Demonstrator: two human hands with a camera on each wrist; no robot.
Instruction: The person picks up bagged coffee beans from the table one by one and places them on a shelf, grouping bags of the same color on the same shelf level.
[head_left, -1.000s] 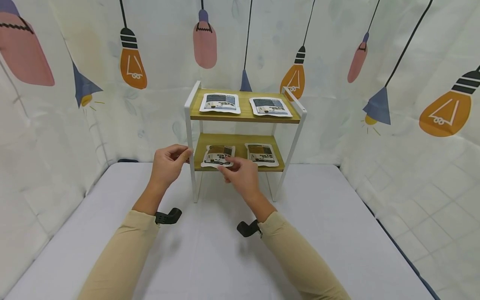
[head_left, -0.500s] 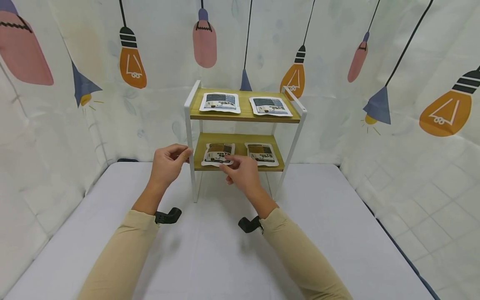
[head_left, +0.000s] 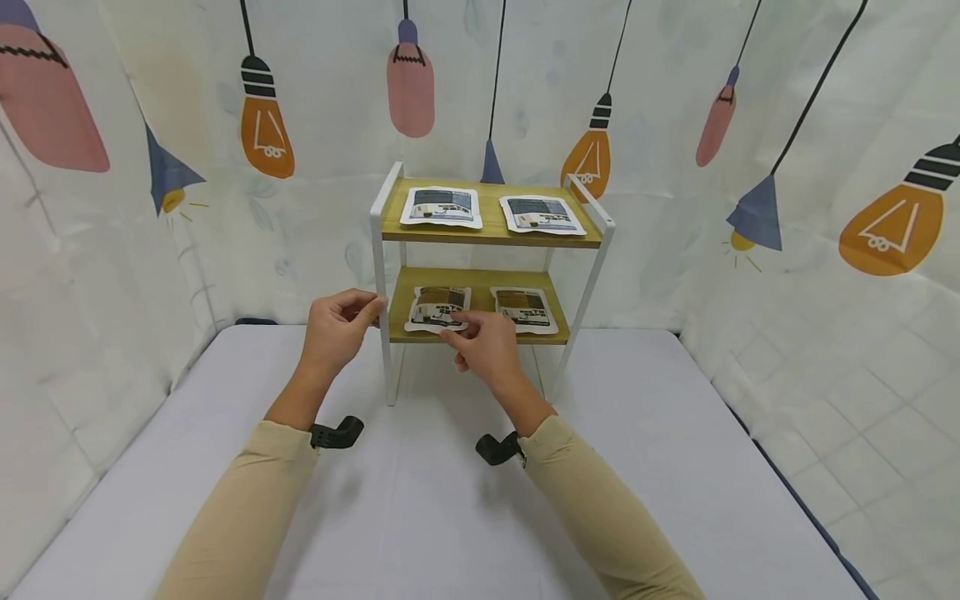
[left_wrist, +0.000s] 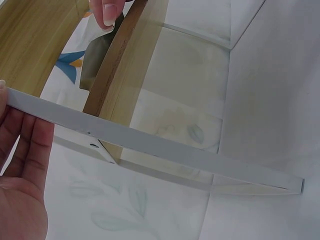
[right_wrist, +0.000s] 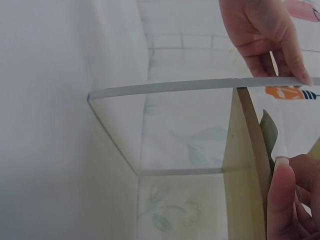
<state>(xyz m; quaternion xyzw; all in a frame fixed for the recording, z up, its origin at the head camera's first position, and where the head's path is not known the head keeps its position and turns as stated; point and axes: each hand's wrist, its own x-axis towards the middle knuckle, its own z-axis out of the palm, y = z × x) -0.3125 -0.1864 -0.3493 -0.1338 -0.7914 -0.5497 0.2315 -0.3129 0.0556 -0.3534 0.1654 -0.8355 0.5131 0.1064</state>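
A two-tier shelf rack with white legs [head_left: 380,275] and wooden boards stands ahead in the head view. My left hand [head_left: 337,329] grips its front left leg between thumb and fingers, beside the lower board [head_left: 480,282]. At that board's front edge, my right hand [head_left: 486,350] pinches the near right corner of a white-edged, flat pouch [head_left: 435,305] with a brown and black label. The right wrist view shows the thumb and fingers of the right hand [right_wrist: 290,200] at the pouch's edge [right_wrist: 270,131], which curves up from the board.
To the right on the lower board lies a similar pouch [head_left: 525,310]. Two pouches with blue labels, one left [head_left: 441,207] and one right [head_left: 542,214], lie on the upper board [head_left: 491,208]. White cloth covers the table [head_left: 420,500]; a lamp-printed curtain [head_left: 322,208] hangs behind.
The lower left pouch has moved slightly back from the board's front edge, and my right hand has shifted a little to the right. My left hand stays on the leg.
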